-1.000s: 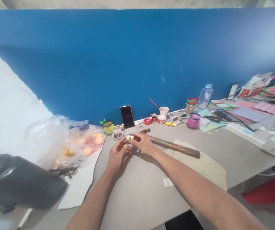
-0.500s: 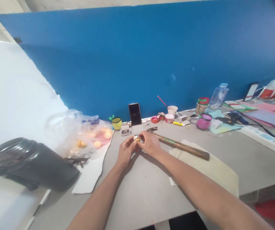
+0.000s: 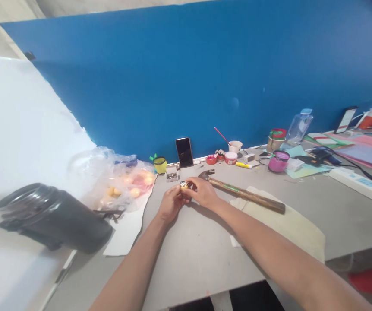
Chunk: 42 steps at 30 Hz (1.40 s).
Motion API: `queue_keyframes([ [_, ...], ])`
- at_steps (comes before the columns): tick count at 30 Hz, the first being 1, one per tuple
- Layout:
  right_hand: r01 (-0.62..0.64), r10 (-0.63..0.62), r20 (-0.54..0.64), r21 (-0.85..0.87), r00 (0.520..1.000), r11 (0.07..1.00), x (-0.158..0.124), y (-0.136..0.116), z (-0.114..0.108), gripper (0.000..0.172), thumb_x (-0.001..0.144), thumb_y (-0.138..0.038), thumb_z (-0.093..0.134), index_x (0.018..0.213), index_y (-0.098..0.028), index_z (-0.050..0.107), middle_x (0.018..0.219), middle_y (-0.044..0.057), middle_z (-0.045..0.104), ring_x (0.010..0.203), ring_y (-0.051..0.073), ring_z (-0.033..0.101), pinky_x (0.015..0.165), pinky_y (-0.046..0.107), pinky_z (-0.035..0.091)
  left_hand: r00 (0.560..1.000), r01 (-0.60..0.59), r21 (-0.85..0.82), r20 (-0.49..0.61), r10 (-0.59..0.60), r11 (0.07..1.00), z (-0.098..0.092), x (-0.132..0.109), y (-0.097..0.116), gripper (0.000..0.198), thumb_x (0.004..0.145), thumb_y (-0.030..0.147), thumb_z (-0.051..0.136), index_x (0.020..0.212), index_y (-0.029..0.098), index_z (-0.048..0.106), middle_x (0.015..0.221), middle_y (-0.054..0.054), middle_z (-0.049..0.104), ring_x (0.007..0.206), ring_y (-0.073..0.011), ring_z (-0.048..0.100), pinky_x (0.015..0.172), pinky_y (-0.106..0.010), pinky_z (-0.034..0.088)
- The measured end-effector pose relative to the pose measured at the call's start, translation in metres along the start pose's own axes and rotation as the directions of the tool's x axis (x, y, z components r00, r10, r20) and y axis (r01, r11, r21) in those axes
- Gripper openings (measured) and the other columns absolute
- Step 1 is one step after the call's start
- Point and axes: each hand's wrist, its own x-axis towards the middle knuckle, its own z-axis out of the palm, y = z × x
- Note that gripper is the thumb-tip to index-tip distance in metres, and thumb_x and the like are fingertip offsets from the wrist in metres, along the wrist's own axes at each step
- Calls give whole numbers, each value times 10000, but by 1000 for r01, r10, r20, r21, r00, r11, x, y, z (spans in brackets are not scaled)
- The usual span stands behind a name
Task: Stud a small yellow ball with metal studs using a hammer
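Note:
Between my two hands, over the middle of the table, is a small yellow ball (image 3: 184,186) with a shiny silvery patch on its top. My left hand (image 3: 170,203) is closed on it from the left, fingers curled around its side and underneath. From the right, my right hand (image 3: 203,193) pinches the same ball. The fingers cover much of it, so the silvery material cannot be made out. A small open box (image 3: 172,174) of shiny metal bits stands just beyond my left hand. The claw hammer (image 3: 244,193) lies to the right of my right hand.
A dark flask (image 3: 59,218) lies at the left beside a plastic bag (image 3: 108,185) with orange balls. At the back stand a phone (image 3: 184,152), a yellow cup (image 3: 160,165) and a white cup (image 3: 235,147). A cloth-like pale sheet (image 3: 289,224) lies under the hammer.
The ball has turned slightly in my fingers, and both hands have shifted their hold a little. The camera view has moved slightly. The hammer and other things stay in place.

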Motion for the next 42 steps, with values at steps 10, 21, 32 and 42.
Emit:
queue_keyframes([
  [10, 65, -64, 14, -165, 998, 984, 1, 8, 0, 196, 896, -377, 768, 971, -207, 707, 960, 42, 732, 841, 183, 609, 739, 292, 383, 988, -118, 187, -79, 135, 975, 5, -3, 1, 396, 691, 371, 908, 997, 143, 801, 1005, -110, 786, 804, -191, 711, 713, -300, 554],
  [21, -131, 134, 13, -126, 991, 983, 9, 15, -9, 225, 929, -301, 688, 1122, -194, 735, 1001, 51, 789, 878, 186, 706, 803, 285, 478, 937, -124, 244, -290, 195, 962, -9, 7, 6, 372, 663, 366, 858, 902, 94, 774, 856, -102, 746, 696, -166, 686, 685, -309, 557],
  [32, 41, 197, 310, -622, 930, 782, 115, -47, 9, 274, 890, -186, 644, 1126, -180, 782, 1159, 162, 776, 1072, 296, 737, 881, 356, 546, 801, -274, 199, -495, 338, 941, -29, 27, 1, 301, 603, 255, 729, 879, 158, 655, 725, 21, 648, 589, -104, 611, 597, -253, 504],
  [42, 9, 309, 334, -692, 890, 722, 157, -39, 55, 526, 707, -248, 855, 1218, -183, 748, 1193, 197, 765, 1081, 318, 755, 868, 371, 595, 801, -210, 283, -499, 330, 936, -30, 27, 0, 364, 637, 282, 718, 976, 151, 686, 806, -26, 699, 632, -141, 663, 590, -271, 542],
])
